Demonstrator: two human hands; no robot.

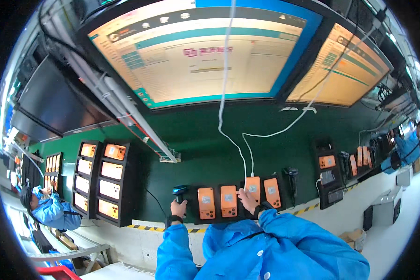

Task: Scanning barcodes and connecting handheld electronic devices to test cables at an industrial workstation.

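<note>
My left hand (178, 208) is wrapped around the handle of a dark handheld barcode scanner (179, 190), its head just above my fingers. Four-in-a-row is how the orange phones lie on a black tray, camera ends towards me: a left phone (206, 203), a second phone (228, 201), a third phone (254, 185) and a right phone (272, 193). Over the third phone's left side, my right hand (249, 202) is closed, with a white cable (241, 161) running down into its fingertips. Another white cable (251, 158) reaches the third phone's far end.
A second scanner (291, 179) stands right of the phones. Black trays (99, 184) of orange phones sit at left. A metal post (144, 126) rises from the green bench (196, 140). Behind stand a large monitor (196, 60) and a smaller monitor (343, 65). Other people work at both sides.
</note>
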